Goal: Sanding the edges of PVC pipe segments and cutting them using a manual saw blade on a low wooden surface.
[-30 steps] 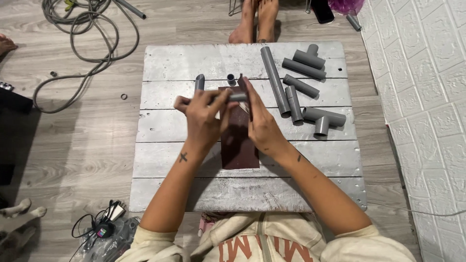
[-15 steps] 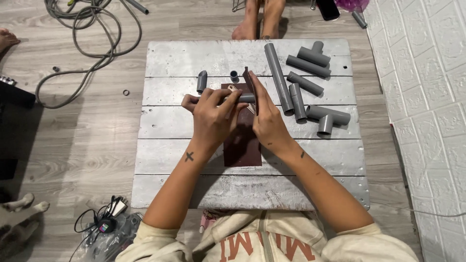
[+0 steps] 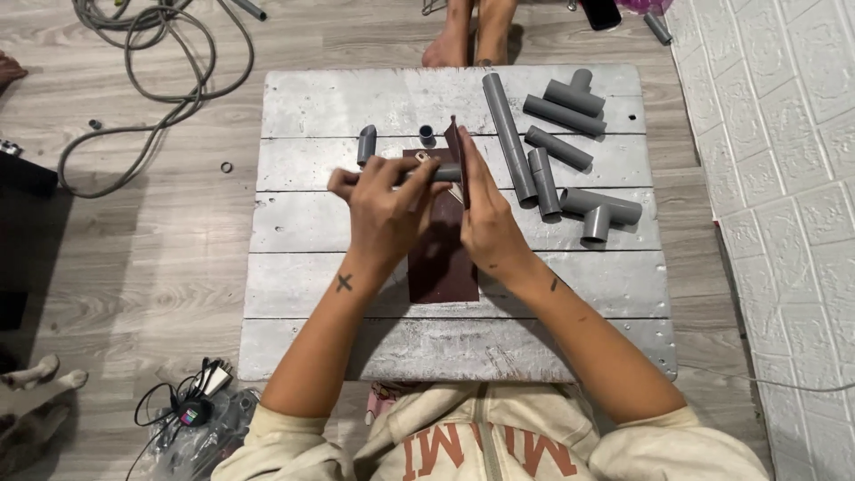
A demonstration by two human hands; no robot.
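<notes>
Fingers of the left hand (image 3: 385,207) curl tight around a short grey pipe (image 3: 438,172), held level just above the table, while the right hand (image 3: 485,214) pinches a dark brown sheet of sandpaper (image 3: 443,258), its far edge folded up against the pipe's end. The rest of the sheet lies flat on the boards beneath both wrists. By my reading, the step in hand is sanding the pipe end, well under way; the next move calls for a firm hold with the left and a steady turn or rub with the right, keeping the paper wrapped close so it does not slip off the end.

Just beyond the hands sit a small elbow (image 3: 366,142) and a short coupling (image 3: 427,134). To the right lie a long pipe (image 3: 508,138), several shorter lengths and a tee (image 3: 598,212) (loosely grouped, some touching).

The table (image 3: 312,294) is of rough whitewashed planks, set on a pale wood floor. A grey hose (image 3: 142,62) coils at upper left, cables (image 3: 191,401) lie near the knee, another person's bare feet (image 3: 468,40) stand at the far edge, and a white embossed wall (image 3: 784,178) runs along the right.
</notes>
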